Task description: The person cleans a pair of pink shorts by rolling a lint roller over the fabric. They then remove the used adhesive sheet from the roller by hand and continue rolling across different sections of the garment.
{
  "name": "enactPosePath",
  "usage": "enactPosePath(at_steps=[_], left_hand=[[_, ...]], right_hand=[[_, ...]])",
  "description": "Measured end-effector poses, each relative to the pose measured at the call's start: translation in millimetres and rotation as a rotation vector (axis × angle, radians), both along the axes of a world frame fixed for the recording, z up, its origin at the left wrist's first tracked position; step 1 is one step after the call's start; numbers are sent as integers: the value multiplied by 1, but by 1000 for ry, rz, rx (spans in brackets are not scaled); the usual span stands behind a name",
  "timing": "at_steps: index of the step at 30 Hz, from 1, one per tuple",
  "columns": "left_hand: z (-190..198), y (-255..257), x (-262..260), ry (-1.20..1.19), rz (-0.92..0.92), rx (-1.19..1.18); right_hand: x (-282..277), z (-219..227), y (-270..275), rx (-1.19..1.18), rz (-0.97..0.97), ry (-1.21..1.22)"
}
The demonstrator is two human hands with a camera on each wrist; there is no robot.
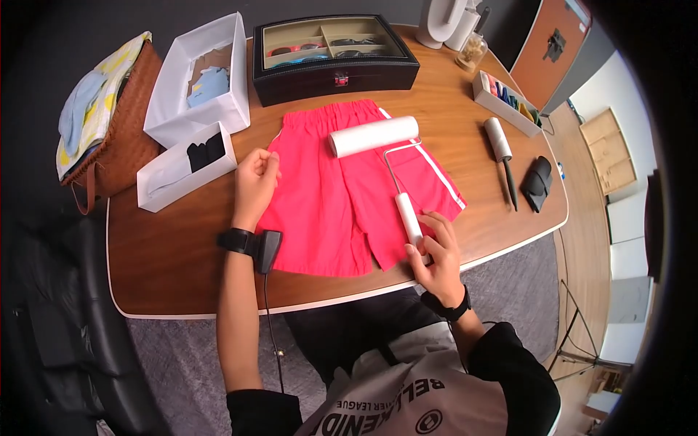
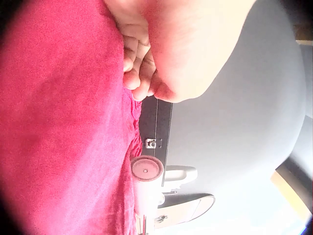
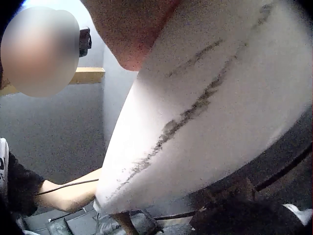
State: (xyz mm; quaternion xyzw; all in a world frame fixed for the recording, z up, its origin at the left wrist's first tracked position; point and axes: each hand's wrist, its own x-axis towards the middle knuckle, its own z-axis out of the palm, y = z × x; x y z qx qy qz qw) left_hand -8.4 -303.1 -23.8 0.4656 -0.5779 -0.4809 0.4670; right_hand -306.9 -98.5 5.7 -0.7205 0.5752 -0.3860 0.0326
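Pink shorts (image 1: 320,196) with white side stripes lie flat on the wooden table. A large lint roller (image 1: 374,136) with a white head rests across their right half. My right hand (image 1: 440,258) holds its white handle (image 1: 408,218) near the lower end, thumb on one side and fingers on the other. At the left edge of the shorts is my left hand (image 1: 256,185), fingers loosely curled. In the left wrist view the left fingertips (image 2: 132,81) lie right by the pink cloth, with no cloth between them.
Behind the shorts stands a black glasses case (image 1: 334,87). White boxes (image 1: 156,178) and a brown basket (image 1: 120,138) with cloths are at left. A smaller lint roller (image 1: 499,142), a black pouch (image 1: 537,183) and a box of colourful rolled items (image 1: 509,116) lie at right.
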Motion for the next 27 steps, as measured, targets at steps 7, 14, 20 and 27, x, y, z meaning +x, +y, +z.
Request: enactPosePath(at_steps=[7,14,20,27], left_hand=[[-3,-2,0,9,-11,-22],[2,-2,0,-1,1,-5],[0,1,-2,-7,-1,12],[-6,-5,2,-18,-3,-9]], right_hand=[[1,2,-2,14,-7,32],[6,8,-6,39,-13,87],[4,1,1,45,-23,57],[2,2,2,9,-16,36]])
